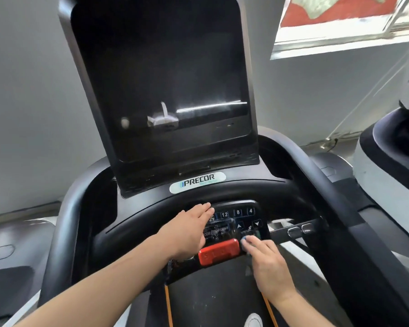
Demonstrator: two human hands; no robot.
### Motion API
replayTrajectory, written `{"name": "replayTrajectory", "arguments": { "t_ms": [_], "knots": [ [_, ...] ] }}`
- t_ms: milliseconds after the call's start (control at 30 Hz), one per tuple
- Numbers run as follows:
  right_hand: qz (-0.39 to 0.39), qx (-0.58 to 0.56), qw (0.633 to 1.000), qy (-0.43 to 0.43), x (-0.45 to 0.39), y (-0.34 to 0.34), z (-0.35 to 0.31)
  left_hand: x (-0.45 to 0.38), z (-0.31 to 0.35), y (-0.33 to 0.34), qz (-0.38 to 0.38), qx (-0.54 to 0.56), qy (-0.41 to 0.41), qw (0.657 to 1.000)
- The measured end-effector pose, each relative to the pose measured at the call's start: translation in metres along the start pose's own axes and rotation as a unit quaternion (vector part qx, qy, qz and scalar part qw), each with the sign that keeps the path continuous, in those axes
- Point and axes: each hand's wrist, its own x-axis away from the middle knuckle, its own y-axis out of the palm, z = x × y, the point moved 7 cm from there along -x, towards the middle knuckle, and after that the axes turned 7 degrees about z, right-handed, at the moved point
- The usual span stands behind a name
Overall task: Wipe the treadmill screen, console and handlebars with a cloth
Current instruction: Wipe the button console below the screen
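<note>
On the treadmill console (236, 220), your left hand (189, 230) flat, fingers straight, holding nothing; your right hand (267, 263) pressing a blue cloth (245, 239) beside the red stop button (219, 253), fingers curled

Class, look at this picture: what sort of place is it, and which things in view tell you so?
Probably a gym or fitness room. A Precor treadmill with a tall dark screen and a button console fills the view, and a second machine stands beside it.

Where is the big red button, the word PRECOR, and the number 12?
Red button (219, 253), head view: middle of its top face.
PRECOR label (197, 182), head view: on the letters, mid-badge.
Number 12 key (224, 214), head view: on the digits, beside the left hand (189, 230).
</note>
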Motion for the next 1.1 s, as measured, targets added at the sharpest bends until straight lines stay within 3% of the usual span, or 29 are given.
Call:
{"name": "replayTrajectory", "arguments": {
  "t_ms": [100,200,400,600,800,1000,1100],
  "knots": [
    [0.020,0.013,0.999,-0.036,-0.054,-0.002,-0.006,0.000,0.000,-0.001,0.000,0.003,-0.002,1.000],
    [0.053,0.019,0.998,-0.011,-0.092,-0.007,-0.010,0.000,0.002,-0.004,0.005,0.002,-0.002,1.000],
    [0.013,-0.013,1.000,0.004,-0.001,0.000,-0.004,0.001,0.002,-0.001,0.000,0.008,-0.011,1.000],
    [0.072,0.001,0.997,-0.022,-0.113,-0.018,-0.025,0.001,0.004,-0.002,-0.001,0.003,-0.015,1.000],
    [0.004,-0.024,1.000,-0.017,-0.024,-0.004,-0.014,0.001,0.004,-0.001,0.003,0.013,-0.023,1.000],
    [0.042,-0.010,0.998,-0.050,-0.114,-0.016,-0.030,0.001,0.006,-0.004,0.000,0.011,-0.024,1.000],
    [0.042,-0.021,0.998,-0.051,-0.089,-0.016,-0.024,0.002,0.004,-0.004,0.001,0.014,-0.028,1.000]
  ]
}}
